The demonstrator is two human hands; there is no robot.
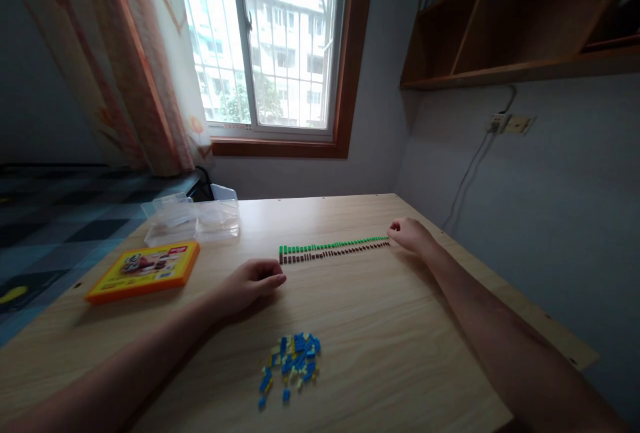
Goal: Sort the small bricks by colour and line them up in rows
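Observation:
A row of small green toy bricks (325, 245) runs across the wooden table, with a row of dark brown bricks (333, 252) just in front of it. By the left end of the brown row rests my left hand (255, 281), its fingers curled in and its thumb stretched alongside. My right hand (411, 236) is at the far right end of the rows, thumb and fingers pinched together close to the last green bricks. Whatever either hand may hold is hidden or too small to see. Nearer to me lies a loose heap of blue and yellow bricks (300, 360).
A yellow and orange box (145, 272) lies at the table's left side. Behind it stand clear plastic containers (195, 220). The table (380, 326) reaches toward a wall below a window (280, 46). Wooden shelves (500, 63) hang at the upper right.

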